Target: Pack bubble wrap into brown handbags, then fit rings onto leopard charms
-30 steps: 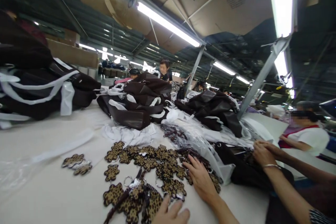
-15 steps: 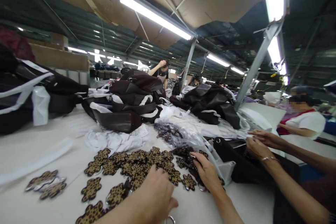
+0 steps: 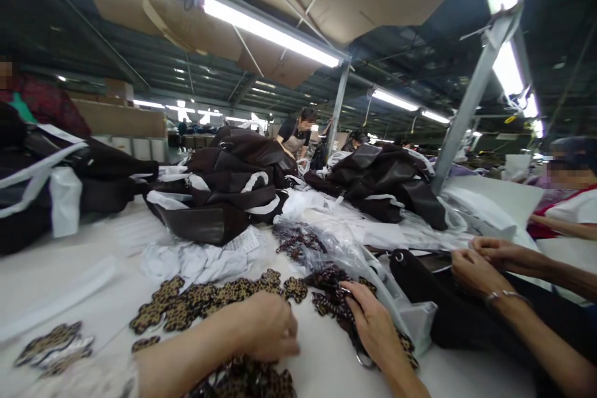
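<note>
My left hand (image 3: 269,326) is over the table, palm down with its fingers curled and slightly blurred. What they hold, if anything, is hidden. Below it and the forearm lies a bunch of leopard-print flower charms (image 3: 252,379), partly covered. A row of the same flower charms (image 3: 200,301) stretches behind the wrist. Farther right, my right hand (image 3: 373,317) pinches a small metal clasp (image 3: 344,289) at the edge of a heap of dark beaded strands (image 3: 329,277). A metal ring (image 3: 364,359) shows beneath that hand.
Dark brown bags (image 3: 219,183) are heaped behind, with more dark bags (image 3: 377,180) to their right. Clear plastic wrap (image 3: 342,242) covers other strands. At right, a co-worker's hands (image 3: 480,267) work over a black bag (image 3: 420,292). White crumpled paper (image 3: 196,261) lies mid-table.
My left hand has moved up and left, and several flower charms have shifted toward the near edge, baring some table. The right hand keeps its pinch. The view has turned slightly.
</note>
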Available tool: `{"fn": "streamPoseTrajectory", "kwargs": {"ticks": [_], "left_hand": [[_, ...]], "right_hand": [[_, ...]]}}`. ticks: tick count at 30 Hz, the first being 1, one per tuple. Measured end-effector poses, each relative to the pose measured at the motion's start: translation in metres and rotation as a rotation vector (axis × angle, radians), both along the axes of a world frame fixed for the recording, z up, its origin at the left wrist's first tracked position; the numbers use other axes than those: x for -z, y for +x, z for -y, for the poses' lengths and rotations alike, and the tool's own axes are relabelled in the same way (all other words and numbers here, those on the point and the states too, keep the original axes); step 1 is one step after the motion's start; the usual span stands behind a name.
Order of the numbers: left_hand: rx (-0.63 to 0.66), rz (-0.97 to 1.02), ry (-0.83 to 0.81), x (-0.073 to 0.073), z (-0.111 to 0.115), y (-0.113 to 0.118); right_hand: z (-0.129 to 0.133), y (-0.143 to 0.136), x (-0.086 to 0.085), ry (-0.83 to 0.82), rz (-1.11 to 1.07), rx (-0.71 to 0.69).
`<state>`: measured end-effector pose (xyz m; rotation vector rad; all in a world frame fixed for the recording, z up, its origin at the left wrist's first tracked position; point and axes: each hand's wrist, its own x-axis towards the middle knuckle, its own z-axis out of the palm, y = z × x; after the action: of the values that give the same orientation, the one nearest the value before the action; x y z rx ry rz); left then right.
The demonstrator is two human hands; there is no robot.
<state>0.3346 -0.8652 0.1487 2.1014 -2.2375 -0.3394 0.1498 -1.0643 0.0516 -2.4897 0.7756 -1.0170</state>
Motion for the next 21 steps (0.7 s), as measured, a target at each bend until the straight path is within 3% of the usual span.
{"fn": "streamPoseTrajectory", "kwargs": {"ticks": [3, 6, 8, 10, 14, 18, 21], "left_hand": [[-0.116, 0.032, -0.056, 0.013, 0.045, -0.001], [-0.169, 0.028, -0.072, 0.035, 0.052, 0.001], [-0.163, 0.021, -0.075, 0.044, 0.031, 0.008], [-0.134, 0.003, -0.061, 0.043, 0.0, 0.017], [-0.095, -0.023, -0.024, 0.021, -0.065, 0.023], [-0.08, -0.02, -0.002, -0.005, -0.113, 0.009], [-0.147, -0.044, -0.033, -0.018, -0.152, -0.004]], "right_hand": [[0.001, 0.0, 0.001, -0.003, -0.018, -0.001], [0.001, -0.001, 0.001, -0.01, -0.032, 0.0], [0.002, -0.002, 0.002, -0.015, -0.034, 0.001], [0.001, -0.001, 0.002, -0.022, -0.035, 0.004], [-0.006, 0.0, 0.0, -0.046, -0.047, 0.01], [-0.018, 0.0, -0.007, -0.086, -0.061, 0.056], [-0.037, 0.003, -0.013, -0.122, -0.1, 0.052]]}}
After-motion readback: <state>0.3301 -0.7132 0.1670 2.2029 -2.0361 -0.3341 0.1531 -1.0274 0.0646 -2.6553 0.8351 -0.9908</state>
